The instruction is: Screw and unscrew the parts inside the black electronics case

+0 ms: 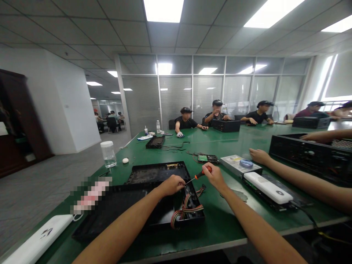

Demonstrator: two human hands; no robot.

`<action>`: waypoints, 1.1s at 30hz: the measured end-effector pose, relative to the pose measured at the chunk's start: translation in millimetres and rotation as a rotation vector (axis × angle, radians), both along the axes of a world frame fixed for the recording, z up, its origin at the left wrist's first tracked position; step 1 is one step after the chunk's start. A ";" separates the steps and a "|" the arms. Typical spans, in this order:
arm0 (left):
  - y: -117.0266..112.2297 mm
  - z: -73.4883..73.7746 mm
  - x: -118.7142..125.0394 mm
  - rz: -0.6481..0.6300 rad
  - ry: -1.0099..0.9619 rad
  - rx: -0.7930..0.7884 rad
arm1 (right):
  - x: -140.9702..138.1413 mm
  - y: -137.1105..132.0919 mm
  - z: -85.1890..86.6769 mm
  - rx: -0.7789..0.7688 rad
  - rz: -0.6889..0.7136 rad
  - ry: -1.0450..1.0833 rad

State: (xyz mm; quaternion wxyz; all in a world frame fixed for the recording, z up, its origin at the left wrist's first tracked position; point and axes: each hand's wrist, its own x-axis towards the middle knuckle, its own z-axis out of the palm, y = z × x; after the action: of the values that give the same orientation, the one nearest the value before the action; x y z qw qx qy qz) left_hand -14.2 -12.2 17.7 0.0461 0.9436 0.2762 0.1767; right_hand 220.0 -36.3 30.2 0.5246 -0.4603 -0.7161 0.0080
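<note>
My right hand (pixel 213 176) is closed round the orange and black handle of a screwdriver (pixel 202 173). The thin shaft slants down and left to the fingers of my left hand (pixel 173 184). Those fingers are pinched together over the right part of an open black metal case (pixel 154 216); what they grip, if anything, is hidden. The screwdriver's tip lies at or just beside the left fingertips. Striped ribbon cables (pixel 188 209) loop over the case's near right corner. Behind it, another shallow black panel (pixel 154 173) rests with a brass-coloured part on its far edge.
A clear jar (pixel 109 156) and white power bank (pixel 41 240) lie left. On the right are a silver drive (pixel 239 165) with a blue tape roll (pixel 246 163), a white device (pixel 268 187) and a co-worker's arms at a black chassis (pixel 302 157). Other people sit across the green table (pixel 220 223).
</note>
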 end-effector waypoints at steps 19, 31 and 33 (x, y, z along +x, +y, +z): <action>-5.1 0.0 -2.0 0.047 -0.009 -0.078 | -78.4 -38.4 114.4 -0.231 -0.268 -0.942; -11.5 1.8 -2.4 0.080 -0.015 -0.055 | -68.2 -32.2 104.2 -0.186 -0.139 -0.823; -14.8 2.9 -1.9 0.087 -0.017 -0.055 | -50.7 -22.1 88.7 -0.173 -0.130 -0.657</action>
State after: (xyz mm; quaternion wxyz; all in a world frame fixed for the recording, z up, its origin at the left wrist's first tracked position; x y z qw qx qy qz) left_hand -16.2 -27.0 20.6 0.0668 0.9275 0.3215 0.1788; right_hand 169.2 -58.5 119.0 0.2243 -0.5259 -0.8125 -0.1134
